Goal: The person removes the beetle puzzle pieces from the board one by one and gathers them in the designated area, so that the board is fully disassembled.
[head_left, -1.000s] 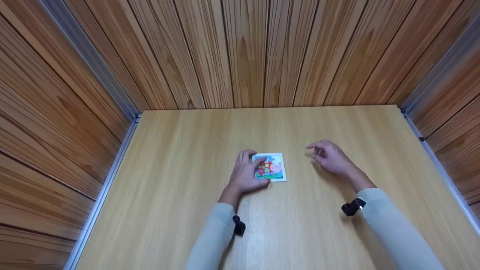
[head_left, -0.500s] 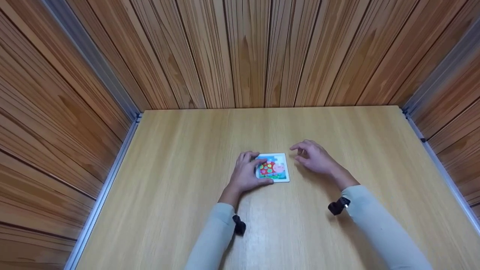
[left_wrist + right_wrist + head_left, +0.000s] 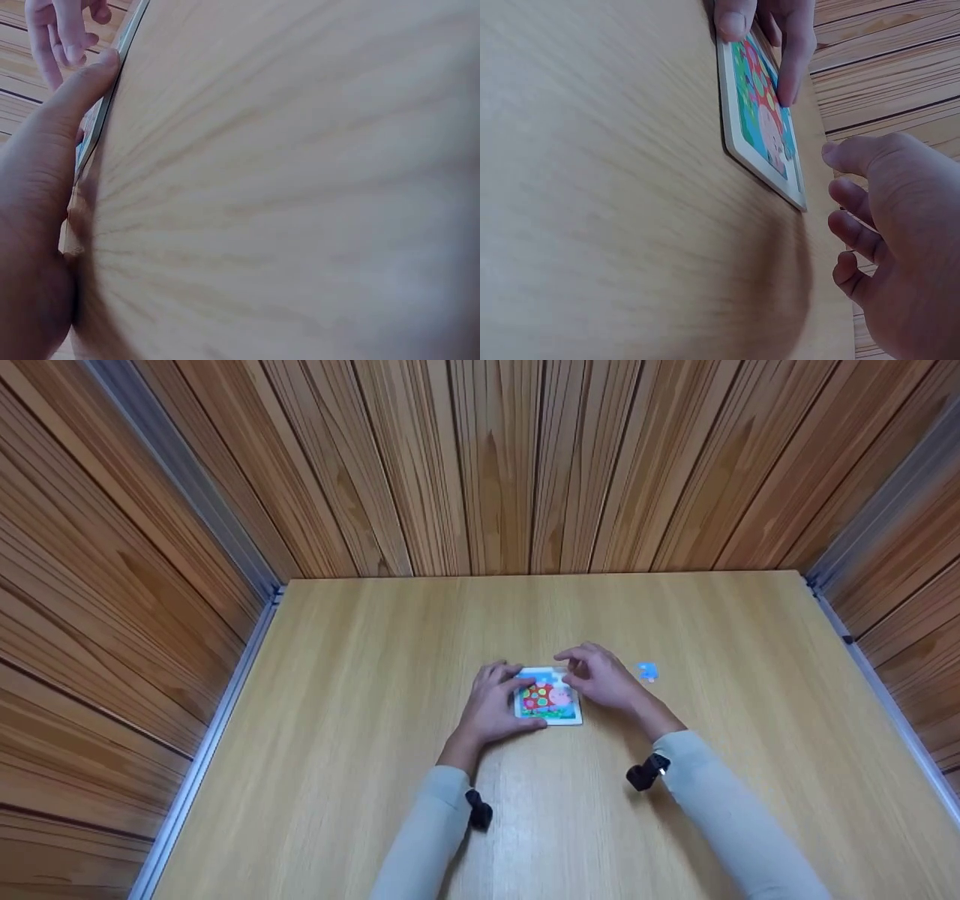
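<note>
A square jigsaw puzzle (image 3: 556, 706) in a white frame, with a pig in a red spotted dress, lies flat mid-table. My left hand (image 3: 491, 706) holds it from the left, thumb along the near edge and other fingers at the far-left corner. One of its fingers lies over the picture, as the right wrist view also shows on the puzzle (image 3: 761, 105). Over the puzzle's far-right corner hovers my right hand (image 3: 606, 681), fingers loosely bent; nothing shows between them in the right wrist view. A small blue puzzle piece (image 3: 648, 672) lies right of that hand.
The light wooden tabletop (image 3: 375, 697) is bounded by a plank wall (image 3: 495, 472) at the back and plank walls at both sides. Metal rails (image 3: 202, 742) run along the side edges. A black camera sits at each wrist.
My right hand has moved left to the puzzle's corner, and the blue piece has come into sight behind it. The puzzle has slid slightly to the right while my left hand keeps holding it.
</note>
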A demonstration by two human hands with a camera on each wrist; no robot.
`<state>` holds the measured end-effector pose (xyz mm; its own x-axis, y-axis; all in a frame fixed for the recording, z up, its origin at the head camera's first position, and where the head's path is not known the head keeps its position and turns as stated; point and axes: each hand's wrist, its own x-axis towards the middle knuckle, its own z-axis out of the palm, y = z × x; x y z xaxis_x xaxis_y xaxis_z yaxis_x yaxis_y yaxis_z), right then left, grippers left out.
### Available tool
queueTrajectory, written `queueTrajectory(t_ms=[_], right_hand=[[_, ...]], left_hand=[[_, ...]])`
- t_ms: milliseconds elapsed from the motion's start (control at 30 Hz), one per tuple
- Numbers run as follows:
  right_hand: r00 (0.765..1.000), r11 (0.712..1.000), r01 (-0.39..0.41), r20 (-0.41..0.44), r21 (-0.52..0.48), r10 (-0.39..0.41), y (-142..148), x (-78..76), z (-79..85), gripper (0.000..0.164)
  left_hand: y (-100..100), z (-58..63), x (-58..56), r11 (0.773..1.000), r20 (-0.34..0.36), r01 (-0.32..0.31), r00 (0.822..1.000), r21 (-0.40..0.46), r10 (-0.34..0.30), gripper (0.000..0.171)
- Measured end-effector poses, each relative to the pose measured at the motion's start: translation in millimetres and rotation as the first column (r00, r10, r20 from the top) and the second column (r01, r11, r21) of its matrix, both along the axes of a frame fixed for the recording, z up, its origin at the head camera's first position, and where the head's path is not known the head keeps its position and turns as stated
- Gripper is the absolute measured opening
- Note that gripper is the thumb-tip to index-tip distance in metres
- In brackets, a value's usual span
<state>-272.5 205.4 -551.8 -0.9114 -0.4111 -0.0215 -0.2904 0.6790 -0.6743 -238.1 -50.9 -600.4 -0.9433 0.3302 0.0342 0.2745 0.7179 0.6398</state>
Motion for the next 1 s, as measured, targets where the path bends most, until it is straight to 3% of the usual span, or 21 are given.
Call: queueTrajectory(t_ms=[267, 533, 1000], right_hand=[[0.998, 0.999, 0.012, 0.054, -0.040, -0.009, -11, 3.6, -9.1, 0.046], [0.998, 0.998, 0.039, 0.057, -0.045, -0.037, -20, 7.7, -18.9, 0.046], [0.997, 0.997, 0.046, 0.065, -0.055, -0.043, -27, 5.7, -20.4, 0.049]], left_hand=[[0, 1.0, 0.3, 1.000, -0.012, 0.008, 1.000, 0.005, -0.008, 0.082], [0, 0.0, 0.4, 1.000, -0.004, 0.017, 1.000, 0.009, -0.017, 0.081], [-2, -0.9, -1.0, 0.999, -0.003, 0.017, 1.000, 0.033, -0.017, 0.081]])
